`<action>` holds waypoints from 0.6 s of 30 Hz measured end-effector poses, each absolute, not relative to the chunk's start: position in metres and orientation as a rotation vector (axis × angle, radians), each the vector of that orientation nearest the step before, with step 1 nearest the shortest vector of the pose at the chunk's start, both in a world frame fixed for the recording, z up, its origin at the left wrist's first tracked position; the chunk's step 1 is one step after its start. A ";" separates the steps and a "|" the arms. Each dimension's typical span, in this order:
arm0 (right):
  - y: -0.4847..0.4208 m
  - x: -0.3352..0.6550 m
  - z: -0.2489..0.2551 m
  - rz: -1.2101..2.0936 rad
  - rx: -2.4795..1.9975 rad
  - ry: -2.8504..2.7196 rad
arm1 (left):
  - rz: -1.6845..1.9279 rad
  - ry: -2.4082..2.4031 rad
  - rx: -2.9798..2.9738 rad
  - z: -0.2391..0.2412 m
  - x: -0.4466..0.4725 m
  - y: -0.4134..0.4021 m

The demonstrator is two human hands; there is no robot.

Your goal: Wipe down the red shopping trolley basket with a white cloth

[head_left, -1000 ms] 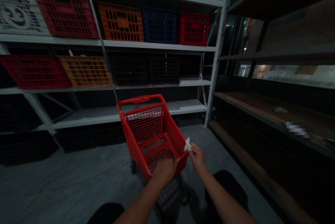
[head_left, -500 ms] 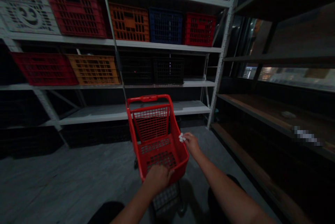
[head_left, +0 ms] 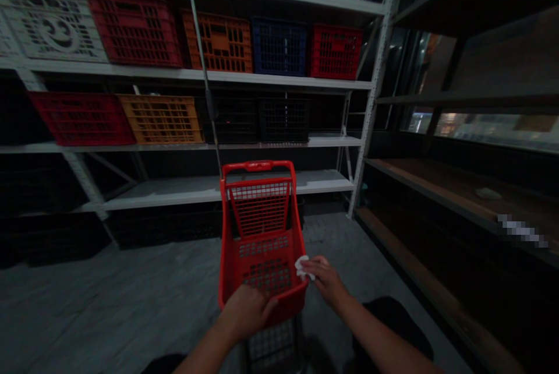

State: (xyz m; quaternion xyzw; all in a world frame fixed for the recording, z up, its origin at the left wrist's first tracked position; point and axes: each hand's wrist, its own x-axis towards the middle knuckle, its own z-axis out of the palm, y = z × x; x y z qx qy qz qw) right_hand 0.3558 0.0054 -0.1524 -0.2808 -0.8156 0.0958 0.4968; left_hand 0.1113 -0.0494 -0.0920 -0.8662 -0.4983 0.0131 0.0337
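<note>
A small red shopping cart stands before me, its handle on the far side and its basket showing only its grid floor. My left hand is closed over the near rim of the basket, thumb on the outside. In my right hand is a crumpled white tissue, pinched in the fingers at the basket's right rim near the front corner. Whether the tissue presses on the rim or hangs just inside it is hard to tell in the dim light.
Behind the cart is a white metal rack holding several plastic crates, such as an orange crate and a blue crate. Brown shelves run along the right, with a small pale object on one. Grey concrete floor lies left.
My right hand has drawn the tissue nearer along the cart's right rim, toward the front corner. My left hand stays on the near rim. The cart appears slightly turned.
</note>
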 end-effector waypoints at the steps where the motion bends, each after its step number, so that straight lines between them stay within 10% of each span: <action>1: 0.017 0.354 -0.148 0.226 -0.684 -1.980 | 0.054 -1.531 -2.664 -0.091 0.110 -0.050; 18: -0.027 0.358 -0.175 0.103 -0.610 -2.133 | 0.064 -1.513 -2.605 -0.091 0.098 -0.047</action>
